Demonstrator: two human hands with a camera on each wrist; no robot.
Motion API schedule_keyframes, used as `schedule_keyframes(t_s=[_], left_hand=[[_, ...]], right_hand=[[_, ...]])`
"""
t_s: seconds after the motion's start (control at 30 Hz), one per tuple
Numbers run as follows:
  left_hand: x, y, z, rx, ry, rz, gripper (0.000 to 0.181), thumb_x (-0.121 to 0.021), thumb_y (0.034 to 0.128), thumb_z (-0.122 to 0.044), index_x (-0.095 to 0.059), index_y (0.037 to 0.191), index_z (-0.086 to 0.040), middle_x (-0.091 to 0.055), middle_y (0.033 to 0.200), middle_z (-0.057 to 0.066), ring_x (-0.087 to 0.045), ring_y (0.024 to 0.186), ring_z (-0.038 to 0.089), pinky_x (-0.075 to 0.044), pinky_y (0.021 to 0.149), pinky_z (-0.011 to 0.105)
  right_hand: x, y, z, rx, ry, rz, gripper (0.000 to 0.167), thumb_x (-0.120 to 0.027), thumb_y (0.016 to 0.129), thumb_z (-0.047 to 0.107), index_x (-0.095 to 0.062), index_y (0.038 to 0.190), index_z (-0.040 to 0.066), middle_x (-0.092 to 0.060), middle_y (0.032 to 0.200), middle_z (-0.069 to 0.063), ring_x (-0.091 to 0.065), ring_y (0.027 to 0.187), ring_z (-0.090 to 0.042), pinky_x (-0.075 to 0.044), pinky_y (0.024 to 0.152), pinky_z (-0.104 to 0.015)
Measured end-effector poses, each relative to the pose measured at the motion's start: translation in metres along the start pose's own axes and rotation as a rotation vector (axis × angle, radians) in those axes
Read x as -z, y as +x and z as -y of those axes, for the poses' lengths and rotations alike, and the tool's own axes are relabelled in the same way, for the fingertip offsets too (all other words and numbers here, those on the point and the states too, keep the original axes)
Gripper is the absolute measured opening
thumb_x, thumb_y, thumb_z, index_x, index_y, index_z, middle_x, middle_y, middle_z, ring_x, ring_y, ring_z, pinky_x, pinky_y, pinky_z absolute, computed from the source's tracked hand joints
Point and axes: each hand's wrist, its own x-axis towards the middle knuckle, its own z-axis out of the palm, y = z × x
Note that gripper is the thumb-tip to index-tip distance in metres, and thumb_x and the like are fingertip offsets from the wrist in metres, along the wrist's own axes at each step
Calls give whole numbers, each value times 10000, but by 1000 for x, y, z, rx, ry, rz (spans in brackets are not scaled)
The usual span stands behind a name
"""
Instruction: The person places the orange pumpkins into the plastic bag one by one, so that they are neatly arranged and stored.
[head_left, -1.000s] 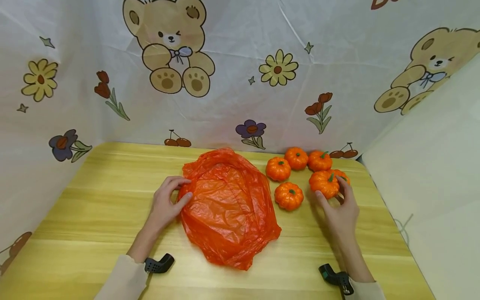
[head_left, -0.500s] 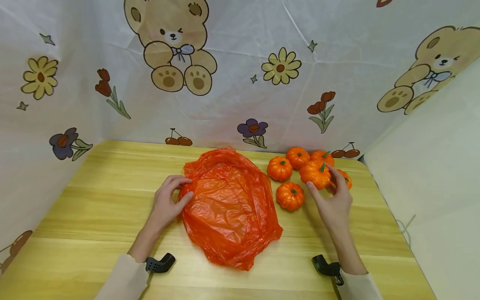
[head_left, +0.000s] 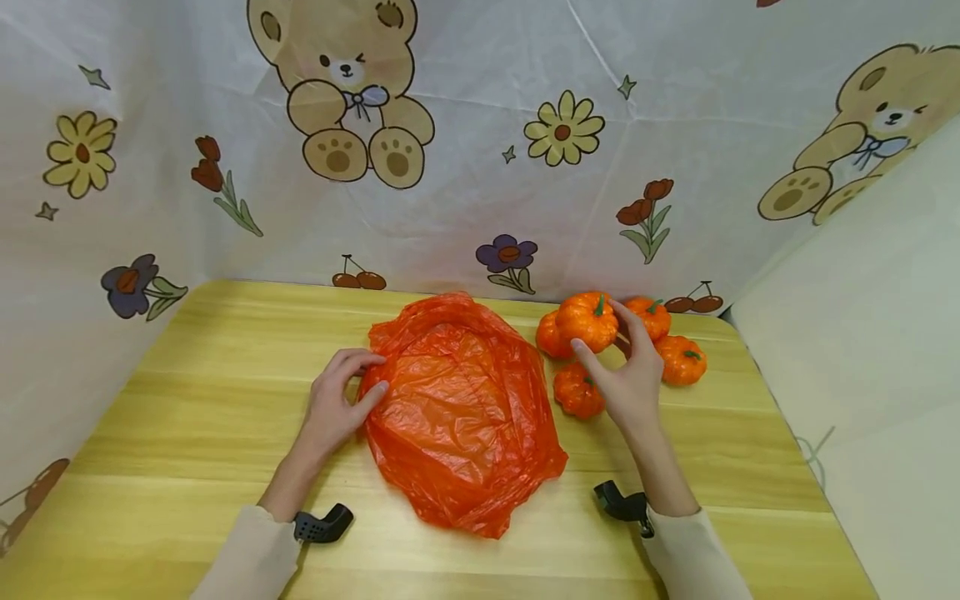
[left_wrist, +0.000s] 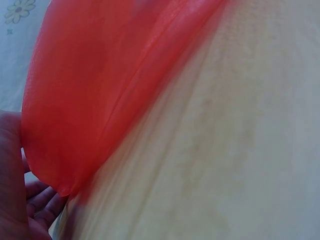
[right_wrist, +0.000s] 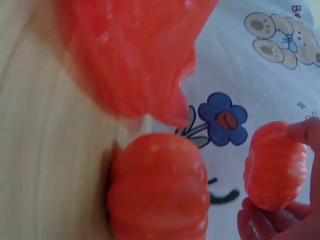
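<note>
My right hand (head_left: 633, 379) holds a small orange toy pumpkin (head_left: 587, 322) with a green stem, thumb on its near side and fingers round the other. It is raised above the other pumpkins; in the right wrist view the held pumpkin (right_wrist: 275, 167) is apart from a nearer pumpkin (right_wrist: 159, 190). At the table's middle a thin red plastic bag (head_left: 457, 417) lies spread, its rim gathered up. My left hand (head_left: 339, 400) holds the bag's left edge between thumb and fingers. The left wrist view shows the bag (left_wrist: 95, 90) rising beside the left hand's fingers (left_wrist: 47, 205).
Close round the right hand stand a front pumpkin (head_left: 576, 392), a back-left pumpkin (head_left: 550, 336), a back-right pumpkin (head_left: 651, 318) and a right pumpkin (head_left: 681, 362). A patterned white cloth (head_left: 450, 208) hangs behind the wooden table (head_left: 187, 433); a white wall (head_left: 862, 350) is at right.
My right hand has lifted the pumpkin off the right side of the group and carried it left, over the back pumpkins. My left hand and the bag have stayed in place.
</note>
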Motion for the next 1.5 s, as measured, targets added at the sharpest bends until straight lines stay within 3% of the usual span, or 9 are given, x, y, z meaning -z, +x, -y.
schedule_keyframes(t_s=[0.17,0.3,0.43,0.63,0.97,1.37,1.5], left_hand=[[1,3,-2,4,-1,-1,338,-795,924,-104,-725,1251,-53,-636,1313,120,-648,1102,271,-520,977,330],[2,6,-3,-12,-4,-10,329,-794,921,-92,-728,1239,-43,-644,1296,124,-654,1089,285,-527,970,318],[3,8,-3,-18,-20,-18,325,-798,914,-81,-734,1231,-47,-647,1298,127,-651,1104,290,-508,965,261],[3,8,-3,-4,-23,-12,334,-798,915,-75,-731,1242,-54,-640,1312,128,-642,1129,287,-487,959,218],[4,5,-3,15,-7,-1,335,-798,913,-73,-731,1240,-56,-635,1325,131,-647,1127,296,-524,953,374],[0,1,-1,20,-9,4,331,-801,912,-80,-734,1235,-59,-641,1325,121,-630,1136,276,-528,941,371],[0,2,-1,11,-10,5,330,-803,909,-86,-735,1230,-58,-645,1322,122,-630,1140,278,-537,940,421]], right_hand=[[-19,13,-12,28,7,32,686,-876,864,159,-581,1482,124,-632,1431,-71,-611,1273,-246,-493,1047,-289],[-31,21,-7,49,-4,59,691,-880,868,260,-585,1482,145,-629,1426,-55,-616,1267,-245,-515,1059,-461],[-40,25,1,63,-6,92,702,-877,870,287,-578,1488,140,-637,1427,-73,-610,1276,-255,-519,1066,-508],[-50,27,13,82,13,147,697,-869,876,282,-571,1489,137,-647,1424,-56,-610,1283,-237,-533,1060,-503],[-61,26,30,89,17,221,702,-860,882,338,-565,1498,173,-640,1429,-22,-605,1283,-212,-544,1054,-474],[-101,11,35,79,-13,464,728,-855,879,366,-540,1506,168,-634,1426,-37,-611,1293,-190,-536,1084,-431],[-115,5,34,64,-63,535,757,-854,873,400,-530,1517,171,-631,1436,-25,-622,1288,-197,-537,1079,-423]])
